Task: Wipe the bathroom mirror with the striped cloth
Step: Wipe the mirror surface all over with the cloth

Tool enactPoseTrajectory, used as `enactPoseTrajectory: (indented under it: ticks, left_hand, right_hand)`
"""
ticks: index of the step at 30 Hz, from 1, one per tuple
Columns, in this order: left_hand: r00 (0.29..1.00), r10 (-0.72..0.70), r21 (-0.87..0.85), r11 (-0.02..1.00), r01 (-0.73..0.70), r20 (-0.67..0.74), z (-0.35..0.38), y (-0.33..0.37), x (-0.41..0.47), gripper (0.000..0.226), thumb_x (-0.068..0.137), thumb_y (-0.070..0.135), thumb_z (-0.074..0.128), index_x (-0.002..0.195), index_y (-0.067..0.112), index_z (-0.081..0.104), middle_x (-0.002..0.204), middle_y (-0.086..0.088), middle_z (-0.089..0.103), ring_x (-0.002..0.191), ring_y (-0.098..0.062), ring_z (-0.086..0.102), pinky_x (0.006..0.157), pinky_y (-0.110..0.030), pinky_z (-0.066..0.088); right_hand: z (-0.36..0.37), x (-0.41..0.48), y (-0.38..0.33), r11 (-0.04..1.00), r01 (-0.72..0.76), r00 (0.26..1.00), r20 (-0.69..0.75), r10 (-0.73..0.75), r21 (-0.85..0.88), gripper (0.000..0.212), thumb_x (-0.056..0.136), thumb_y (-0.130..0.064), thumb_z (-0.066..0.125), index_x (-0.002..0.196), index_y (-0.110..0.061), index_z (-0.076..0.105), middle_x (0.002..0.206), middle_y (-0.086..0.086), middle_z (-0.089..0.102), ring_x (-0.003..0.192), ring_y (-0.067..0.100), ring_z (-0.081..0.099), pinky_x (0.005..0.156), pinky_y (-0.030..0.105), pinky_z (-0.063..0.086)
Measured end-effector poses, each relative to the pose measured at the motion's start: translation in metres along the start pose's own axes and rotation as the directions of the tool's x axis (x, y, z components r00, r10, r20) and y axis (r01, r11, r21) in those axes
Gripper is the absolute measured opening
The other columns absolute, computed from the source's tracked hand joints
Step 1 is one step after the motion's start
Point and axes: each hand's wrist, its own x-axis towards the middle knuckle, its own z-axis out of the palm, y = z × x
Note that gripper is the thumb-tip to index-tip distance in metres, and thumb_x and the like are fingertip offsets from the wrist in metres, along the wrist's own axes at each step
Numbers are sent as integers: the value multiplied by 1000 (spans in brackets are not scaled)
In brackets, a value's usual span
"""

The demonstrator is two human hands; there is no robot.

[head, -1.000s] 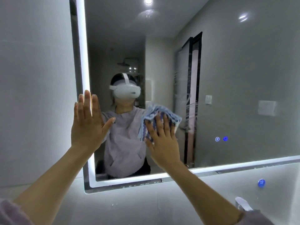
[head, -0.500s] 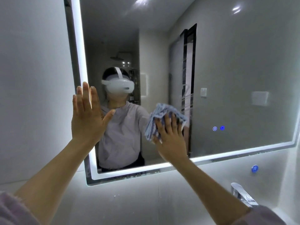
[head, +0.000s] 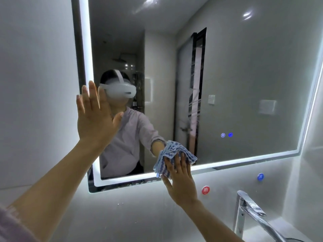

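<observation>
A large wall mirror (head: pixel 244 75) with a lit white border fills the upper view. My right hand (head: pixel 180 182) presses a crumpled blue-and-white striped cloth (head: pixel 172 157) flat against the mirror's lower edge, near the middle of the bottom light strip. My left hand (head: pixel 94 119) rests open and flat, fingers up, on the mirror's left lit edge. The glass reflects a person in a lilac top wearing a white headset.
Two blue touch buttons (head: pixel 226 135) glow on the glass to the right of the cloth. Below the mirror the grey wall carries a red dot (head: pixel 205 190) and a blue dot (head: pixel 260 176). A chrome tap (head: pixel 251 212) juts out at lower right.
My right hand has slid the cloth down and to the right, from mid-height on the glass to the bottom border. The view has tilted down, showing the tap. My left hand stays flat on the edge.
</observation>
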Motion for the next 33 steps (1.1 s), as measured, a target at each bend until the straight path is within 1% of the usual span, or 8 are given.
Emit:
enactPoseTrajectory:
  ticks: [3, 9, 12, 15, 17, 20, 24, 33]
  left_hand:
    - [995, 80, 3, 997, -80, 51, -3, 24, -11, 91, 84, 61, 40, 149, 6, 7, 157, -18, 4, 144, -36, 4, 116, -51, 3]
    - [982, 123, -37, 992, -119, 143, 18, 63, -41, 85, 84, 59, 31, 147, 3, 15, 155, -22, 15, 142, -39, 17, 112, -53, 24]
    - [986, 89, -49, 995, -83, 141, 25, 74, -45, 94, 81, 61, 42, 147, 2, 11, 155, -24, 9, 142, -42, 10, 113, -56, 20]
    - [987, 68, -31, 997, -64, 147, 32, 77, -45, 108, 74, 67, 52, 148, 4, 7, 155, -23, 4, 143, -41, 5, 114, -56, 14]
    - [986, 60, -20, 998, -58, 157, 35, 77, -45, 114, 69, 68, 57, 148, 4, 5, 156, -22, 0, 143, -40, 1, 115, -54, 10]
    - [986, 60, 10, 998, -63, 155, 36, 79, -45, 120, 64, 65, 66, 147, 1, 8, 155, -25, 2, 143, -42, 3, 114, -56, 10]
    - [984, 56, 61, 996, -67, 167, 32, 82, -45, 120, 62, 64, 68, 145, -3, 14, 154, -28, 6, 142, -44, 5, 113, -59, 14]
    - [983, 50, 72, 995, -64, 177, 28, 86, -45, 118, 60, 59, 73, 143, -7, 19, 152, -31, 10, 141, -46, 6, 110, -61, 15]
  right_hand:
    - [-9, 8, 3, 999, 54, 999, 5, -54, -9, 62, 99, -49, 33, 153, -26, 13, 161, 7, 4, 148, 28, 5, 115, 47, 14]
    - [-52, 84, 13, 1000, 13, 994, -108, -14, -19, 65, 100, -54, 19, 153, -17, 14, 160, 14, 2, 147, 35, -2, 117, 53, 5]
    - [-47, 76, 13, 999, 16, 988, -151, -21, -33, 62, 100, -49, 28, 152, -19, 17, 159, 15, 7, 147, 34, 0, 116, 58, 11]
    - [-13, 34, 11, 999, 53, 986, -157, -51, 3, 54, 101, -45, 28, 150, -22, 24, 160, 11, 3, 148, 30, -5, 118, 54, 9]
    - [10, 4, 11, 997, 58, 993, -107, -52, 53, 52, 101, -45, 29, 149, -26, 30, 162, 7, -2, 148, 31, 3, 115, 50, 13]
    - [26, -18, 16, 994, 100, 993, -59, -97, 44, 56, 100, -47, 30, 152, -29, 19, 161, 4, 1, 147, 30, 12, 113, 47, 17]
    - [12, 0, 47, 970, 243, 964, -102, -245, -27, 59, 96, -44, 40, 150, -29, 23, 162, 2, 1, 145, 31, 16, 111, 52, 22]
    - [-37, 70, 102, 987, 161, 961, -226, -162, -25, 64, 98, -41, 42, 152, -28, 12, 161, 6, -6, 147, 33, 4, 115, 57, 14]
